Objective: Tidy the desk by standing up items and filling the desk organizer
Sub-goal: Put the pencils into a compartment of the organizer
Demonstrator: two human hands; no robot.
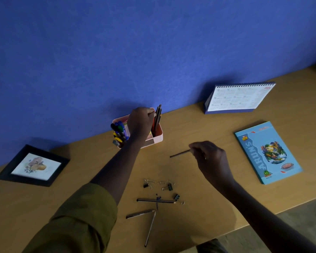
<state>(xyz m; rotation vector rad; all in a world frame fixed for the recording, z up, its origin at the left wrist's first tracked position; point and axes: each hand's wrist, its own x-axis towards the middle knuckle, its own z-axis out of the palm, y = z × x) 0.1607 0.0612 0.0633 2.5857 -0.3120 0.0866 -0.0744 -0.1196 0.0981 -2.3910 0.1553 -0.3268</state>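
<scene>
Our left hand (140, 123) over organizer (158, 136), fingers pinching standing pencil (158, 115) in right compartment. Our right hand (208, 156) pinches loose pencil (180, 153) above desk (226, 207).

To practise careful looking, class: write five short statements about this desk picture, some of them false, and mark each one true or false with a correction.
1. The right hand pinches a pencil. True.
2. The calendar lies flat on the desk. False: it stands upright by the wall.
3. The left hand is at the organizer. True.
4. The frame stands upright. False: it lies flat on the desk.
5. Clips lie loose on the desk. True.
</scene>
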